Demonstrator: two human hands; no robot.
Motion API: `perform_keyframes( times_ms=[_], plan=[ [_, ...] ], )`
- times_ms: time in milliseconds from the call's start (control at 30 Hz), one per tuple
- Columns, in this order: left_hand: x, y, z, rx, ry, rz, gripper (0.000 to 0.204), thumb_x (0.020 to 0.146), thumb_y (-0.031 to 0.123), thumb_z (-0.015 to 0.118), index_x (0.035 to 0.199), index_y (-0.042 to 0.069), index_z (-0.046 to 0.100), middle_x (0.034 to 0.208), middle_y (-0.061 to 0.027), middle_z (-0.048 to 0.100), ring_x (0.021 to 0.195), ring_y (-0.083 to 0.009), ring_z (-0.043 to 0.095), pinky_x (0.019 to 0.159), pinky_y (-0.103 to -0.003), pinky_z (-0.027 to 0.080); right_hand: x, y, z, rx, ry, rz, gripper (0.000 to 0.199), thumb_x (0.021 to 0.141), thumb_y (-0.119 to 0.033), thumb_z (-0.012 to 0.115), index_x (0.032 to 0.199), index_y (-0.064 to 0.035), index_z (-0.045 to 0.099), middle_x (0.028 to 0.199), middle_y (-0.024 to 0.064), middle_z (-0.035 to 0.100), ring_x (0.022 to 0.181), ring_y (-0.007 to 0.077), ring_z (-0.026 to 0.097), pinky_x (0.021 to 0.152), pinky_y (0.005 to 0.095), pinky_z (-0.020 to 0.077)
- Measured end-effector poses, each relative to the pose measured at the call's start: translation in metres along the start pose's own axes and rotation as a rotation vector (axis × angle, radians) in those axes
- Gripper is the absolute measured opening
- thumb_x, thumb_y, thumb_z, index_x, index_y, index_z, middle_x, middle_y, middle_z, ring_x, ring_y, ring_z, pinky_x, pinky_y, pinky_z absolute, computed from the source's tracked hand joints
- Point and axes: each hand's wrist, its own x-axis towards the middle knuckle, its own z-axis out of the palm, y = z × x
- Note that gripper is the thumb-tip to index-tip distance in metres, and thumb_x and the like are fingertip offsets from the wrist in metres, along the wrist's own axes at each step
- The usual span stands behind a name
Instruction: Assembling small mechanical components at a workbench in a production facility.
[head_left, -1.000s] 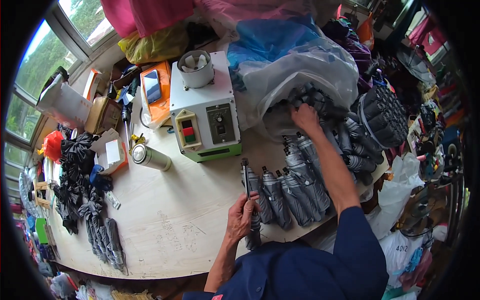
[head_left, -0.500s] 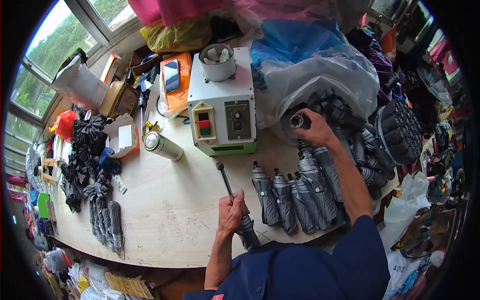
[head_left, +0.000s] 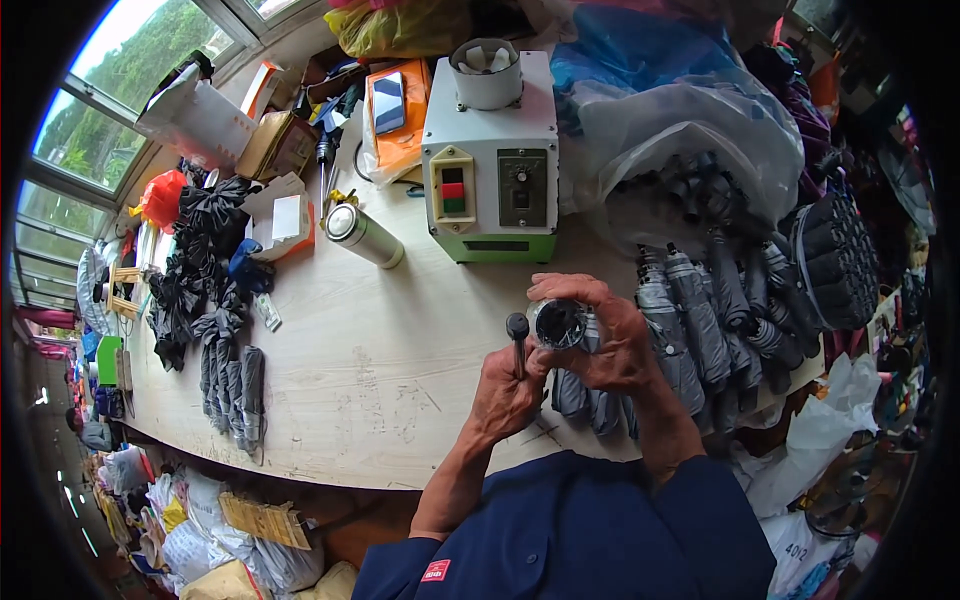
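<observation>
Your left hand point(head_left: 508, 392) sits just below the middle of the frame, closed around a thin dark metal rod with a round black knob at its top point(head_left: 517, 330); the rod stands nearly upright out of your fist. Your right hand point(head_left: 610, 345) is right beside it, wrapped around a folded grey umbrella point(head_left: 557, 323) whose open round end faces up toward you. Knob and umbrella end are just beside each other; you cannot tell from here whether they touch.

Both hands hover over the pale wooden worktop point(head_left: 370, 360), at its near edge. To the right of your right hand lies a row of folded grey umbrellas point(head_left: 700, 320), side by side, running toward the right edge of the frame. Above them, in the upper right, a clear plastic bag stuffed with more dark umbrellas point(head_left: 690, 150) is open toward you.

Straight above your hands stands a white box-shaped machine with a green base and a red and green switch point(head_left: 490, 170). Left of it a silver cylindrical can point(head_left: 362, 235) lies on its side. At the left edge of the worktop sits a heap of dark grey fabric sleeves point(head_left: 205, 290).
</observation>
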Motion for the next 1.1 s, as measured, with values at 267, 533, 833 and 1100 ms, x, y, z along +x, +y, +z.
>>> perform_keyframes(
  times_ms=[267,533,833,1100],
  plan=[
    [-0.022,0.004,-0.02,-0.017,0.056,-0.215,0.038,0.095,0.034,0.051,0.074,0.003,0.055,0.06,0.0032,0.046,0.053,-0.0048,0.041,0.046,-0.023,0.032,-0.006,-0.011,0.044,0.467,0.155,0.247,0.057,0.076,-0.02,0.078,0.118,0.0026,0.048,0.107,0.0136,0.057,0.105,0.0246,0.059,0.093,0.0425,0.0477],
    [-0.03,0.006,-0.028,-0.024,0.088,-0.288,0.031,0.098,0.027,0.048,0.085,0.004,0.063,0.057,-0.0004,0.047,0.048,-0.01,0.044,0.045,-0.028,0.036,-0.011,0.001,0.05,0.34,0.098,0.133,0.057,0.081,-0.024,0.074,0.121,0.0039,0.045,0.108,0.0143,0.056,0.101,0.0233,0.06,0.09,0.0365,0.0473],
    [-0.018,-0.008,-0.037,0.258,0.286,0.053,0.022,0.094,0.019,0.057,0.094,-0.002,0.065,0.076,-0.0073,0.058,0.067,-0.0147,0.052,0.059,-0.029,0.042,-0.015,0.007,0.045,0.046,0.132,0.035,0.051,0.082,-0.02,0.073,0.119,0.0032,0.047,0.111,0.0152,0.057,0.103,0.0229,0.057,0.091,0.0347,0.0447],
    [-0.012,0.0,-0.051,0.541,0.322,0.214,0.017,0.093,0.013,0.056,0.091,-0.002,0.064,0.083,-0.0112,0.063,0.071,-0.019,0.057,0.064,-0.03,0.046,-0.01,0.001,0.048,0.12,0.249,0.017,0.053,0.082,-0.024,0.072,0.12,0.0036,0.047,0.111,0.0153,0.056,0.101,0.0227,0.058,0.091,0.0349,0.0448]
  ],
)
